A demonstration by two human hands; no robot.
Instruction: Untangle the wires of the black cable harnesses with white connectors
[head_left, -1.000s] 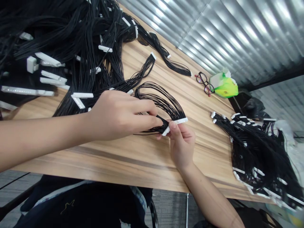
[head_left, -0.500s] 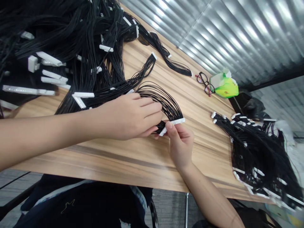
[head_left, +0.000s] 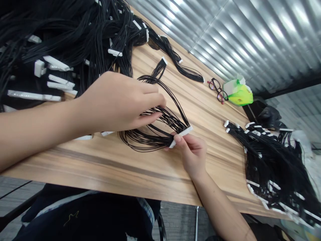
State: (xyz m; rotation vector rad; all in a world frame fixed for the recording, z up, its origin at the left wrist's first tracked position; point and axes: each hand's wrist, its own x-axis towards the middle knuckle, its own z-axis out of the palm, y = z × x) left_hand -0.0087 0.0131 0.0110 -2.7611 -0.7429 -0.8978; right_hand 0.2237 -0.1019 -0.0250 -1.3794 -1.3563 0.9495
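My right hand (head_left: pixel 192 147) pinches a long white connector (head_left: pixel 185 132) between thumb and fingers, near the connector's lower end. From that connector a wire harness (head_left: pixel 160 135) of thin black wires fans out to the left in loose loops. My left hand (head_left: pixel 132 100) is over the harness, thumb and curled fingers closed around some of its wires (head_left: pixel 160 112). Under my left forearm, white connector ends (head_left: pixel 107 133) peek out on the table; the harness's far end is hidden by my hand.
A big heap of black wire harnesses (head_left: pixel 75 30) with white connectors covers the table's (head_left: pixel 150 174) left side. A second pile (head_left: pixel 276 157) lies at the right edge. Glasses (head_left: pixel 218 89) and a green-yellow tissue pack (head_left: pixel 239 92) sit by the corrugated metal wall (head_left: pixel 225 36).
My left hand has lifted up and slightly left, and the wires have spread apart into wider loops. My right hand stays on the connector, whose two angled white ends now line up.
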